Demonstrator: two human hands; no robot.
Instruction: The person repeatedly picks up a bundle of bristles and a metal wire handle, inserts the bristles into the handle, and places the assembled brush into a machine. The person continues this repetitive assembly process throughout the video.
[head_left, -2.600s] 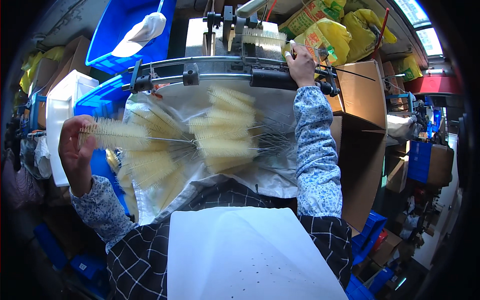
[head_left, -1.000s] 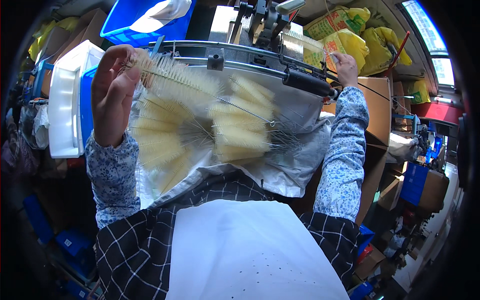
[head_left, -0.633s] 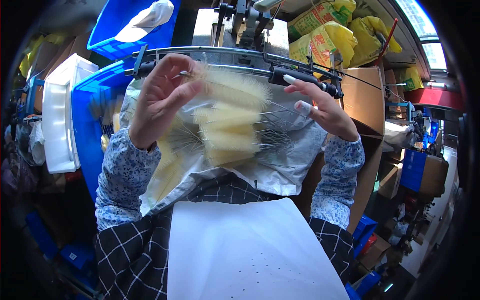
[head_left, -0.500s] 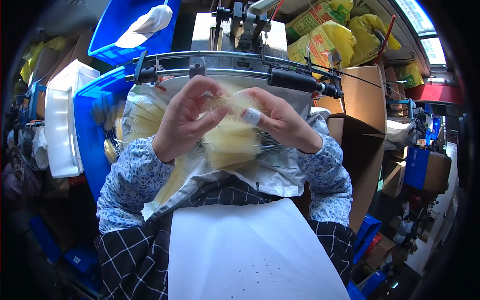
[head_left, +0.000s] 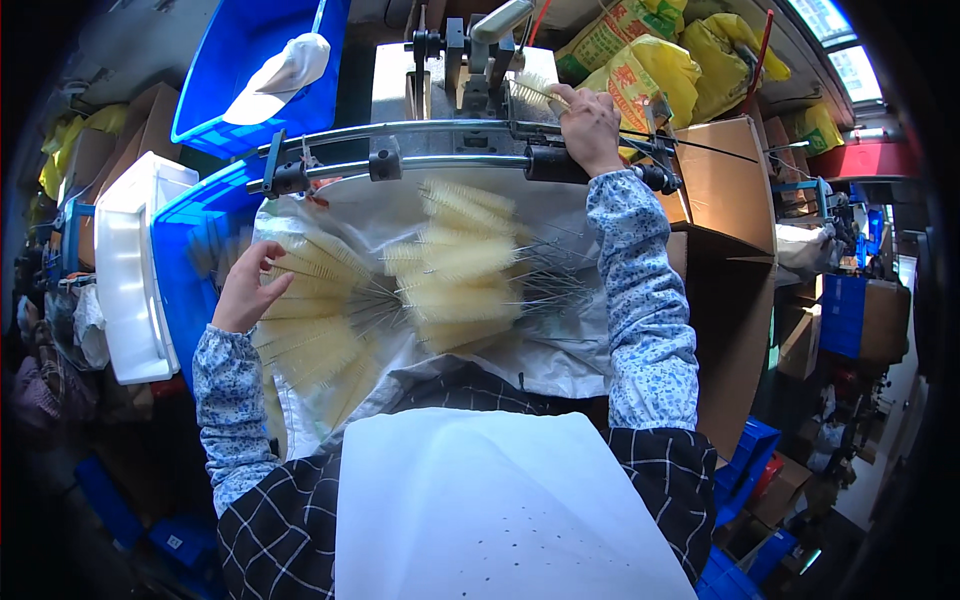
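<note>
My right hand [head_left: 590, 122] is up beyond the metal rails, its fingers closed on the end of a cream bristle brush [head_left: 532, 92] beside the clamp machine [head_left: 480, 75]. To the left, my left hand [head_left: 250, 284] is just at the edge of a fanned-out spread of brushes [head_left: 318, 262], thumb and fingers apart with nothing seen between them. Several more brushes with thin wire stems lie in a pile [head_left: 462, 262] in the middle, on a white cloth [head_left: 560, 365]. Part of the brush in my right hand is hidden by the fingers.
Two metal rails [head_left: 450, 163] with a black cylinder [head_left: 553, 165] cross in front of the machine. Blue bins [head_left: 190, 300] and a white tray [head_left: 140, 270] stand left. At the right are an open cardboard box [head_left: 730, 190] and yellow sacks [head_left: 650, 75].
My hands have parted from above the pile. The right one has gone far and right to the machine with a brush; the left has moved left to the fanned brushes.
</note>
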